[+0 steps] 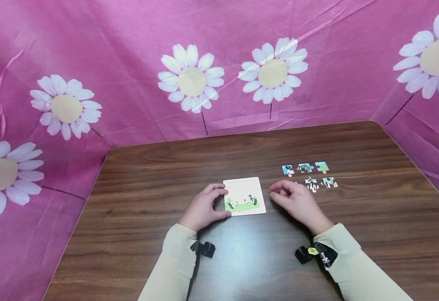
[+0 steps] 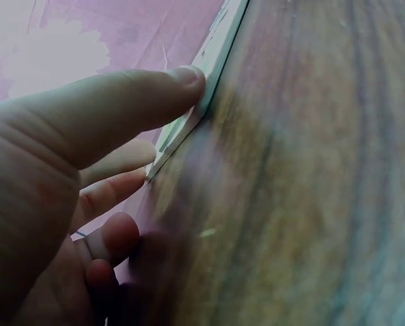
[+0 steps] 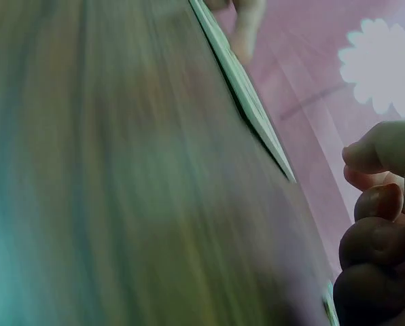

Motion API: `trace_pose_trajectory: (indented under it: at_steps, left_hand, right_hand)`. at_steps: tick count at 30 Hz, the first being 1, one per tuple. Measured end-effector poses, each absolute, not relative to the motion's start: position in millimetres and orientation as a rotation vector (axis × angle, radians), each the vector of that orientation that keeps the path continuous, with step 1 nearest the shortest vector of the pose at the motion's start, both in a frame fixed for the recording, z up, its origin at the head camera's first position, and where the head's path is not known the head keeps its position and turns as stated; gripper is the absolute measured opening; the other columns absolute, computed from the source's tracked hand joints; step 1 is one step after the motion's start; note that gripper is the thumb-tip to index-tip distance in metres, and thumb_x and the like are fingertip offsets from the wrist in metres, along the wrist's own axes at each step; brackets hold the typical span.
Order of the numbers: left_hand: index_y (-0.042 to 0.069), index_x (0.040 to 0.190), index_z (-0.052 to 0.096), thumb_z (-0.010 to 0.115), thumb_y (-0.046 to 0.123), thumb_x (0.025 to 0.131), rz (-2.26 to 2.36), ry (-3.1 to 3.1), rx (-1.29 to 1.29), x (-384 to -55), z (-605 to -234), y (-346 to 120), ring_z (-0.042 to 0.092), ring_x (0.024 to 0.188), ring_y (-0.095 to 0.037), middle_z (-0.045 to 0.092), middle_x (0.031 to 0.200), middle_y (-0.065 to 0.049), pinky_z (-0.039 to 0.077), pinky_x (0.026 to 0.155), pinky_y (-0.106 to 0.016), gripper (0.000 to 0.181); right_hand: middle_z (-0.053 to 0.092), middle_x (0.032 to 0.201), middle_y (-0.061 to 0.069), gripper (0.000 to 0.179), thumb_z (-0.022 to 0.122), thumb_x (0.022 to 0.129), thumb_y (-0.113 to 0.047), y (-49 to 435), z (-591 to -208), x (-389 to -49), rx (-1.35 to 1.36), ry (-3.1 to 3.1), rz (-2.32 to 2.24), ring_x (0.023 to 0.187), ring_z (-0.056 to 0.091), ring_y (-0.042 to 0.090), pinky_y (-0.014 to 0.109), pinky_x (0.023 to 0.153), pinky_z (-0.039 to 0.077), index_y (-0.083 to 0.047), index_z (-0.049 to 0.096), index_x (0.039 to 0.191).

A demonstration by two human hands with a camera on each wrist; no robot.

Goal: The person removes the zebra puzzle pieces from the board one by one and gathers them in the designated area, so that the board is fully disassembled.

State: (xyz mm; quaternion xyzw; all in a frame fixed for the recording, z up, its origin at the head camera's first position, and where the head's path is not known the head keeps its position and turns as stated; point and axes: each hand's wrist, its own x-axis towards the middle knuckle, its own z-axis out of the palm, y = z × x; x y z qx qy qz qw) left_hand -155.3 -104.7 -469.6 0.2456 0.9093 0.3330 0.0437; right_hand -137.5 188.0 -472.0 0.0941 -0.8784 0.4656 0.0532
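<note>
Left hand [image 1: 204, 207] grips the pale puzzle board [image 1: 242, 190] by its left side, thumb at the near-left corner; green and black-and-white print shows across the board's near part. Right hand [image 1: 298, 202] just right of the board, fingers loosely curled, nothing seen in them. Loose puzzle pieces [image 1: 322, 167] lie beyond it in two rough rows on the brown table [image 1: 136, 217]. Pink cloth [image 1: 129, 50] with white daisies behind
</note>
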Motion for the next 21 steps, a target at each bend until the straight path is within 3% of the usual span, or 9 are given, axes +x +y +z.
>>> trace_pose_trajectory:
  at_steps: [11, 21]
  left_hand:
    - [0.009, 0.129, 0.065, 0.088, 0.029, 0.074, 0.972, 2.753, 0.786, -157.3, -466.9, -107.8, 0.053, 0.13, -0.025, 0.052, 0.143, -0.006, 0.042, 0.105, -0.043, 0.063]
    - [0.011, 0.129, 0.065, 0.088, 0.03, 0.075, 0.943, 2.773, 0.803, -158.8, -468.4, -108.0, 0.053, 0.13, -0.025, 0.053, 0.143, -0.005, 0.043, 0.105, -0.043, 0.062]
  right_hand:
    - [0.045, 0.06, -0.01, 0.018, 0.075, 0.084, -0.011, 139.2, -471.4, -139.0, 0.452, -2.769, 1.385, 0.051, 0.04, 0.004, 0.025, 0.051, 0.035, -0.008, 0.073, 0.102]
    - [0.045, 0.062, -0.011, 0.031, 0.074, 0.082, -0.015, 109.9, -467.9, -143.0, 0.636, -2.957, 1.106, 0.054, 0.04, 0.002, 0.025, 0.056, 0.038, -0.008, 0.071, 0.112]
